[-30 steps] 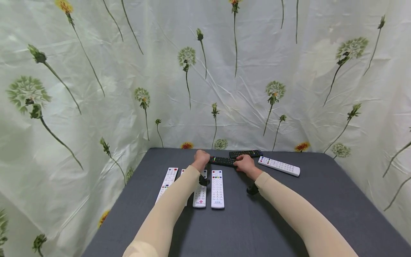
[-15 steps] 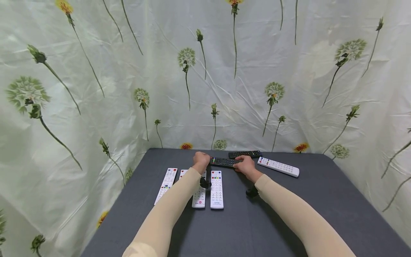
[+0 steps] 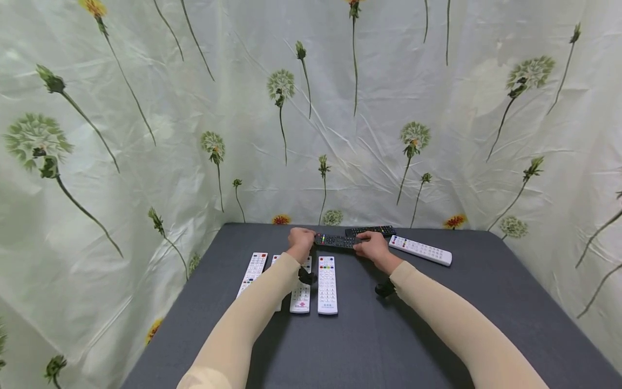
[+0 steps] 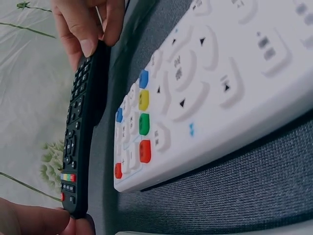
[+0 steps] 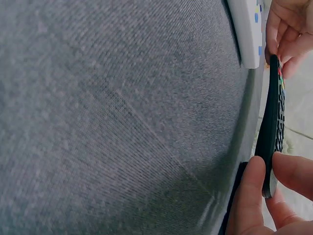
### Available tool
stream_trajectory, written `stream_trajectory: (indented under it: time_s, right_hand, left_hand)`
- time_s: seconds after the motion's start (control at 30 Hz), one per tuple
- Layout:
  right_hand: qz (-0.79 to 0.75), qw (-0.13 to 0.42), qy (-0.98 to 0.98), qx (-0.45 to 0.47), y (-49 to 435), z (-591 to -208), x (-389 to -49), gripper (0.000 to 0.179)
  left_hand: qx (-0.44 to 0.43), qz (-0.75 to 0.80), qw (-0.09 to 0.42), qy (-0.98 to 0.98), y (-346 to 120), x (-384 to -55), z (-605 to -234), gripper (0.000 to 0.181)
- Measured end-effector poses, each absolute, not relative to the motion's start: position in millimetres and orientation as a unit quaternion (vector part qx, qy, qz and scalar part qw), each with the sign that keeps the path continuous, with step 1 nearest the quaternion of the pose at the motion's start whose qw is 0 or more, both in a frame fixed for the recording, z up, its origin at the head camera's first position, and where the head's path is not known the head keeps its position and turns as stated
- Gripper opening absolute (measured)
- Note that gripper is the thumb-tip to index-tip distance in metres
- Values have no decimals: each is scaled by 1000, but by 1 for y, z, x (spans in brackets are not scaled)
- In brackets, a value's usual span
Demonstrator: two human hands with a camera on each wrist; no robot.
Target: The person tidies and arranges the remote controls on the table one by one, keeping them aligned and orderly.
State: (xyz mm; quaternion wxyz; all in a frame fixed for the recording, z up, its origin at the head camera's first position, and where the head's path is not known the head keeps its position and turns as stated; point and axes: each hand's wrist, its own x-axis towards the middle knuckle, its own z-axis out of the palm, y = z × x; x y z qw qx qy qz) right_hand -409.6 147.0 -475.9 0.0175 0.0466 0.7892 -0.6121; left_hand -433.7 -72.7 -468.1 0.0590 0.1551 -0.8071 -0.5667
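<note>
A black remote control (image 3: 335,241) spans the gap between my two hands near the far edge of the table. My left hand (image 3: 301,239) pinches the end with the coloured buttons, its fingertips showing at the lower left of the left wrist view. At the other end my right hand (image 3: 372,246) grips it, thumb and fingers on opposite faces in the right wrist view (image 5: 276,196). Both wrist views show the remote raised a little off the dark cloth. Under the left forearm and wrist, parts of the white remotes are hidden.
Several white remotes lie side by side at the left, including a fully visible one (image 3: 328,285) and one at the row's end (image 3: 252,270). Behind the right hand lies another black remote (image 3: 370,231). A white remote (image 3: 420,250) slants to its right. Floral sheeting (image 3: 311,162) hangs behind the table.
The black remote has risen slightly, and my left hand has shifted a little left with its end. My right hand keeps its grip nearly in place.
</note>
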Motion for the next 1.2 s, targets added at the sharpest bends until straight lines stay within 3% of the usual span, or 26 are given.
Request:
stream_trajectory:
  time_s: [0.17,0.83,1.2]
  right_hand:
    - [-613,22,788,41,150,-470,-406,43]
    - [-667,94,739,18,164,-459,-374,33]
    - [-656,130,743,-31,169,-454,-342,42]
  left_hand:
    - [139,-575,64,-804,-74,-430,-466,28]
    - [106,-667,36,-737,-79,-408,-455,17]
    - [73,-685,30,-724,-70,-396,-446,20]
